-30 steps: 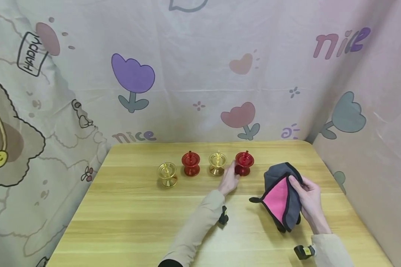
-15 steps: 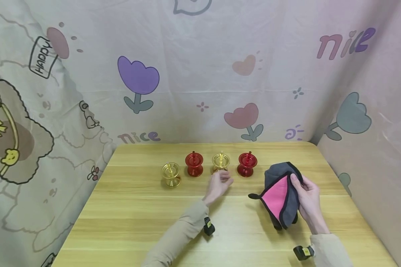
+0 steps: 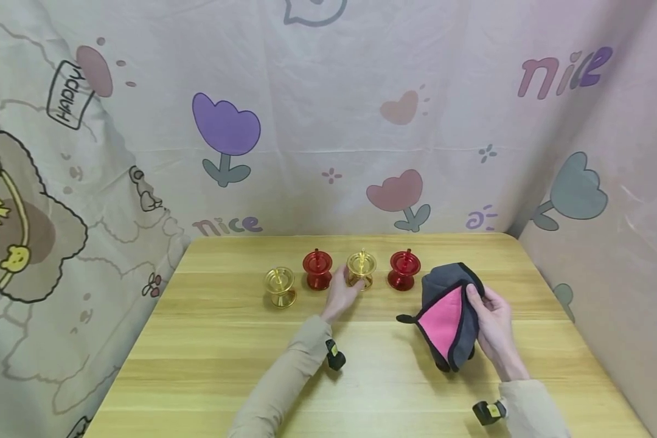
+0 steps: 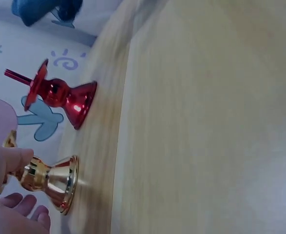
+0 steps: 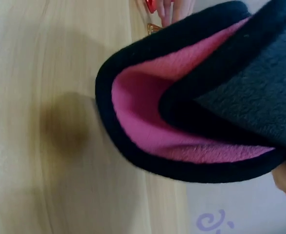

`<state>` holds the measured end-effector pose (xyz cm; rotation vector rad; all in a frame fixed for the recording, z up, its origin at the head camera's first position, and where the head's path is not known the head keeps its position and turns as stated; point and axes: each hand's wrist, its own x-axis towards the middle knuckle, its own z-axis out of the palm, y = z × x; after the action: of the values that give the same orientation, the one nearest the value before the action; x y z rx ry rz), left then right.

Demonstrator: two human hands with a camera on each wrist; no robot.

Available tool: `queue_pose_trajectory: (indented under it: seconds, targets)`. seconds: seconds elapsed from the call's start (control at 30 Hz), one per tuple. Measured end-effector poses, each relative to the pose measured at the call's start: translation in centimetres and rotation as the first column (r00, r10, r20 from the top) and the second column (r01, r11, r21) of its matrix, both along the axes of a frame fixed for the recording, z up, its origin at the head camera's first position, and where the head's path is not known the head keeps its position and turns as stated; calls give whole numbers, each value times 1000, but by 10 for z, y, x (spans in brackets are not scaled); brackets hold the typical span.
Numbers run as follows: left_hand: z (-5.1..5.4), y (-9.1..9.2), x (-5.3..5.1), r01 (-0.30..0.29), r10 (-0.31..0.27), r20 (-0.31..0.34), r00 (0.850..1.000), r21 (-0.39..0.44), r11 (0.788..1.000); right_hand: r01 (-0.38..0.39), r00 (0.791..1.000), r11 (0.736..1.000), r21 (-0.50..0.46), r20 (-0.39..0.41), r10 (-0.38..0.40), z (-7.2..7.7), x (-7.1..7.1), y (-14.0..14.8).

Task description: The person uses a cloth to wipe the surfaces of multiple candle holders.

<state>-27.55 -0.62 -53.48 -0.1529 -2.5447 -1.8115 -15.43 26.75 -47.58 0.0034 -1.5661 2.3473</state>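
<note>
And the left hand (image 3: 340,296) has swung to the left side of the middle gold stand (image 3: 361,261), upper middle of the frame; half a second ago it was in front! Thumb across the stem, other fingers curving opposite; whether they grip, I can't tell. Right of centre, the right hand (image 3: 495,319) keeps pinching the grey-and-pink cloth (image 3: 443,322), shifted slightly left. The left wrist view brings the middle gold stand's flared base side-on; the right wrist view peers into the cloth's pink fold. Only the head view gets the whole row on the desk (image 3: 213,353): far-left gold stand (image 3: 280,281), left red stand (image 3: 317,263), middle gold stand, right red stand (image 3: 405,264).
</note>
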Motion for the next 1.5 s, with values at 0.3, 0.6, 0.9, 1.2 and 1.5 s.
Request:
queue_pose_trajectory:
  seconds: [0.3,0.6,0.9,1.2,1.5]
  targets:
    - [-10,4,-13,-6,6,3,1000,-29,1000,-89,995,996,-33,-46,87,-7,-2,-1]
    - [-14,-3,-7,-29,29,-16,999,13,999,-188,981,980,-71,-66,184,-8,-5,0]
    - [-14,-13,7,40,-35,-51,998,96,995,-253,967,960,-123,-50,249,-7,-7,-1]
    - [-3,-19,24,93,-85,-43,995,220,971,-296,955,944,-145,-33,295,-4,-6,-4]
    - [11,-25,42,184,-162,-104,981,267,946,-302,951,943,-141,20,308,3,-6,-10]
